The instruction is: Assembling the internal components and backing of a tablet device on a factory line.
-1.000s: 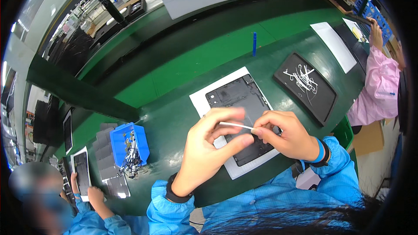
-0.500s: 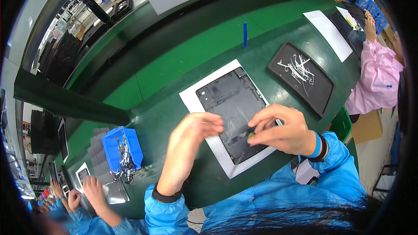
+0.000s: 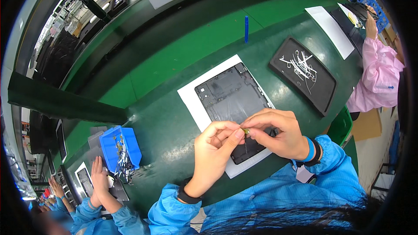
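Over the near half of a black tablet-like housing [image 3: 230, 98], my two hands come together at the fingertips. Between them is a small yellow-green piece [image 3: 247, 131], too small to name more exactly. My right hand [image 3: 281, 135] pinches it between thumb and forefinger. The thumb and forefinger of my left hand [image 3: 217, 148] close on its left side. The housing lies on a white sheet [image 3: 191, 95], and thin clear film seems to lie across its middle. My hands hide its near right part.
A black tray [image 3: 320, 93] with white strips lies at right. At left, a blue bin [image 3: 135, 146] holds black cables with yellowish ends. A blue pen-like stick [image 3: 246, 30] lies beyond the housing. Co-workers' hands [image 3: 100, 178] are at lower left; a pink sleeve [image 3: 376, 69] is at far right.
My left hand has moved right and closed its fingers at the yellow-green piece beside my right fingertips. My right hand has shifted slightly up and left. A co-worker's hands at lower left have moved.
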{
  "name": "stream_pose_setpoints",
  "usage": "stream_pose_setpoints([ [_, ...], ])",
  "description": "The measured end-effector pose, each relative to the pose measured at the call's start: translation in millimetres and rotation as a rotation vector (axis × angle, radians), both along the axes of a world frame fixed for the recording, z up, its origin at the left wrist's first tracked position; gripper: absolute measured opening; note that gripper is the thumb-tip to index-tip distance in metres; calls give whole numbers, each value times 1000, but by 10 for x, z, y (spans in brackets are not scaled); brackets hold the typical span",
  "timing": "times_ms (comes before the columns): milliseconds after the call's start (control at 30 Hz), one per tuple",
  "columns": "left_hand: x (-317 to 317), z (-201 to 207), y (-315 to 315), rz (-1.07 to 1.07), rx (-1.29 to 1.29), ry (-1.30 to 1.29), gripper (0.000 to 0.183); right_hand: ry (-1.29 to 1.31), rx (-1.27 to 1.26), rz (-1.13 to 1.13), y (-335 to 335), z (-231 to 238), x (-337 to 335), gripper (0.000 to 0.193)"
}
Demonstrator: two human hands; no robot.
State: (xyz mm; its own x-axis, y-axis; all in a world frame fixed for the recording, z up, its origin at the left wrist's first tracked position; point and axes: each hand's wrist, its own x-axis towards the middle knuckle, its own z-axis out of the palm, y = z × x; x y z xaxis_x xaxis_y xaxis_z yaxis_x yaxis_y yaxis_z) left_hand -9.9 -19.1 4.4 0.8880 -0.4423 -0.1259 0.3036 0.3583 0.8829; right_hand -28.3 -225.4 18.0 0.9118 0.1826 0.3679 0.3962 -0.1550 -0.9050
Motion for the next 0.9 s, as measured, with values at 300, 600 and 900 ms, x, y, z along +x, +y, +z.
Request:
stream_pose_setpoints([
  [300,-43,24,-97,148,86,-226,17,78,-62,5,5,11,-10,16],
  [600,2,29,-144,148,111,-252,15,-63,-215,-77,-2,25,1,13],
  [900,167,182,-271,120,156,-313,24,-230,-386,-207,-118,69,104,13],
])
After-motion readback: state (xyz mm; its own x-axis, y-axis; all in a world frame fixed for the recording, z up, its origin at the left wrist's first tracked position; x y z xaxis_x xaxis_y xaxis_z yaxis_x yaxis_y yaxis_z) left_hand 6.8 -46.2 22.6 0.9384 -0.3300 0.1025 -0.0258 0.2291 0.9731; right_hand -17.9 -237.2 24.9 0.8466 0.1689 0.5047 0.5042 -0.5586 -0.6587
